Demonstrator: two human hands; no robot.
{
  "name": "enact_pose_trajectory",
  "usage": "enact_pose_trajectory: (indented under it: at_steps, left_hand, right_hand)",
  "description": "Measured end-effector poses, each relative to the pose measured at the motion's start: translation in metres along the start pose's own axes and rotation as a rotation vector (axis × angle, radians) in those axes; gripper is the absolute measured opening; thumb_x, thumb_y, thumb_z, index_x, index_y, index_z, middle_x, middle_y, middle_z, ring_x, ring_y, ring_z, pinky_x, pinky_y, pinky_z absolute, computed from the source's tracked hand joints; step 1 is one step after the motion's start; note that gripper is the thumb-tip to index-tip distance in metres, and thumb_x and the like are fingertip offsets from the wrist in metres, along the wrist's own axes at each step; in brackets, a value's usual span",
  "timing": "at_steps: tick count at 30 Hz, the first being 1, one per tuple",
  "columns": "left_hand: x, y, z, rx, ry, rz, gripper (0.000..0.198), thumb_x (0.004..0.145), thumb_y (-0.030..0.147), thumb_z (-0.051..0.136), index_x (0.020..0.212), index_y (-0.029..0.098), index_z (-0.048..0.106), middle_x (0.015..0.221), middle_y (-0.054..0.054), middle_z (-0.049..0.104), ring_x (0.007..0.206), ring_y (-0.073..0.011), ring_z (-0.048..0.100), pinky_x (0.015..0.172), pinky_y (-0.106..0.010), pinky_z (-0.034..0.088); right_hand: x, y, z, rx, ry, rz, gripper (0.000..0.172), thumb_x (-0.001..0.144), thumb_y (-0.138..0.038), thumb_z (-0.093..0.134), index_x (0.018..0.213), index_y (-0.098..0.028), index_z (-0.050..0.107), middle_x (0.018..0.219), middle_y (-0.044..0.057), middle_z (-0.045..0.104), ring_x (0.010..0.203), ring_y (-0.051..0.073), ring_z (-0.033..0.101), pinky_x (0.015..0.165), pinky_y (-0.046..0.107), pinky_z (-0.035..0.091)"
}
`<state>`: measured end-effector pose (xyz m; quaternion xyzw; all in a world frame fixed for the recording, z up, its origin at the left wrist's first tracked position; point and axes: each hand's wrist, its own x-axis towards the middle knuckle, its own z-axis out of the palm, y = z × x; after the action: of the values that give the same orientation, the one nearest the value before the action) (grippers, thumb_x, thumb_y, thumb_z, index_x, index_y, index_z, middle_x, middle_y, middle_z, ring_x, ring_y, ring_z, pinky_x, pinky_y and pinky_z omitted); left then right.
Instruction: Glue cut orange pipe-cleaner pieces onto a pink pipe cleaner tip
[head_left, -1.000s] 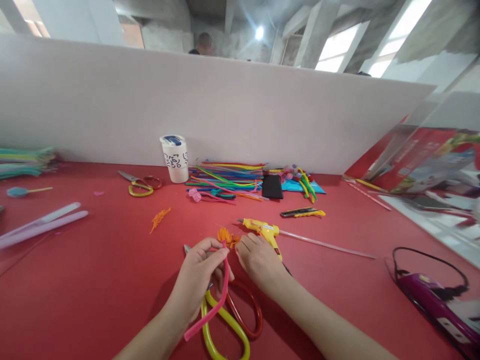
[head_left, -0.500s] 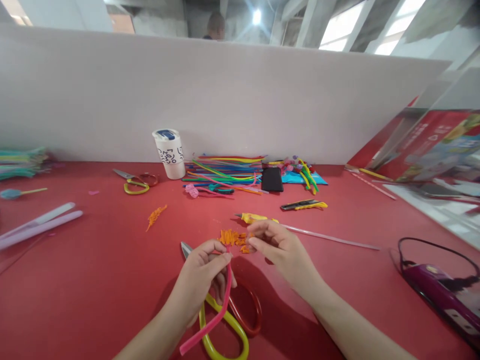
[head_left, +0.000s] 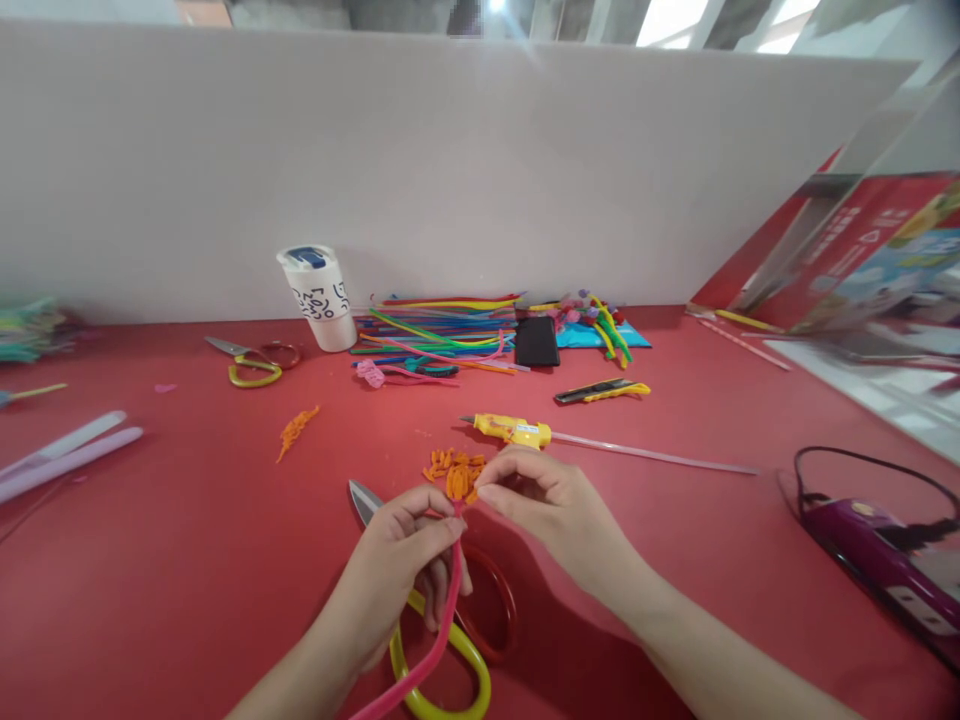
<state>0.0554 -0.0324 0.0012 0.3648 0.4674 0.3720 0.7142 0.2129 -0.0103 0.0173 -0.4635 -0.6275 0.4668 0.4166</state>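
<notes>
My left hand (head_left: 412, 560) grips a pink chenille stem (head_left: 435, 645) between thumb and fingers; its lower end runs down towards me. Right above the thumb, at the stem's top, small orange pieces (head_left: 458, 484) cluster, and more lie on the table just behind. My right hand (head_left: 547, 510) pinches at the right side of this cluster, its fingertips on a small orange piece. Below my left hand lies a large pair of scissors (head_left: 480, 680) with a yellow and a red handle, partly hidden. Beyond my right hand is a yellow glue gun (head_left: 514, 430) with a clear glue stick.
Farther back are a box cutter (head_left: 602, 391), a black phone-like slab (head_left: 537, 342), a bundle of coloured stems (head_left: 442, 330), a white cup (head_left: 319, 300) and smaller scissors (head_left: 255, 365). A purple power strip (head_left: 885, 570) sits at right. An orange twist (head_left: 296, 432) lies left of centre.
My right hand has moved left, closing its fingertips at the orange cluster. More of the glue gun shows now. The view has tilted slightly down.
</notes>
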Motion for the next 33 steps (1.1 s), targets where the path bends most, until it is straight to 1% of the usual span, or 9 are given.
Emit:
enact_pose_trajectory:
  at_steps: [8,18,21,24,26,29,33]
  left_hand:
    - [0.001,-0.003,-0.002,0.029,-0.025,0.011,0.012,0.079,0.023,0.053,0.071,0.019,0.045,0.042,0.003,0.062,0.025,-0.0046,0.042,0.028,-0.01,0.031]
    - [-0.001,-0.002,0.0,0.088,-0.02,0.014,0.011,0.076,0.024,0.053,0.069,0.018,0.046,0.041,0.003,0.061,0.023,-0.0049,0.042,0.025,-0.01,0.032]
    - [-0.001,-0.003,-0.001,0.114,-0.021,0.034,0.012,0.075,0.024,0.054,0.068,0.018,0.046,0.041,0.002,0.061,0.023,-0.0046,0.041,0.025,-0.01,0.033]
    - [0.0,-0.004,-0.002,0.116,-0.024,0.065,0.014,0.074,0.025,0.056,0.068,0.018,0.047,0.04,0.003,0.06,0.023,-0.0045,0.042,0.025,-0.011,0.034]
    - [0.0,-0.005,-0.002,0.09,-0.023,0.088,0.014,0.073,0.027,0.058,0.069,0.018,0.047,0.04,0.003,0.06,0.023,-0.0047,0.042,0.026,-0.011,0.035]
    - [-0.001,-0.004,-0.003,0.039,-0.019,0.125,0.015,0.073,0.028,0.059,0.072,0.018,0.048,0.042,0.003,0.061,0.024,-0.0053,0.044,0.026,-0.012,0.036]
    - [-0.002,-0.003,-0.004,-0.008,-0.037,0.12,0.016,0.074,0.029,0.06,0.075,0.018,0.049,0.044,0.002,0.063,0.025,-0.005,0.044,0.027,-0.011,0.035]
  right_hand:
    - [-0.001,-0.004,0.0,-0.148,0.006,-0.041,0.009,0.075,-0.013,0.055,0.069,-0.019,0.059,0.072,-0.002,0.061,0.069,0.012,0.055,0.06,0.023,0.041]
    - [-0.004,-0.003,0.003,-0.241,0.033,-0.197,0.013,0.078,-0.009,0.055,0.069,-0.019,0.056,0.071,-0.003,0.056,0.065,0.01,0.051,0.058,0.021,0.039]
    - [-0.004,-0.002,0.003,-0.279,0.039,-0.242,0.013,0.078,-0.009,0.055,0.07,-0.019,0.055,0.07,-0.003,0.055,0.064,0.01,0.05,0.057,0.02,0.039]
    - [-0.004,0.001,0.003,-0.316,0.05,-0.326,0.012,0.079,-0.009,0.055,0.073,-0.019,0.055,0.073,-0.002,0.055,0.065,0.01,0.051,0.058,0.021,0.041]
    - [-0.006,0.003,0.003,-0.336,0.09,-0.401,0.01,0.079,-0.01,0.055,0.08,-0.02,0.055,0.075,-0.002,0.055,0.066,0.011,0.051,0.06,0.022,0.042]
    - [-0.009,0.006,0.003,-0.388,0.158,-0.541,0.015,0.079,-0.009,0.055,0.089,-0.02,0.054,0.078,0.0,0.056,0.071,0.013,0.053,0.064,0.024,0.044]
    - [-0.012,0.009,0.005,-0.492,0.161,-0.681,0.018,0.079,-0.009,0.056,0.093,-0.019,0.055,0.086,0.004,0.057,0.081,0.017,0.053,0.071,0.029,0.046]
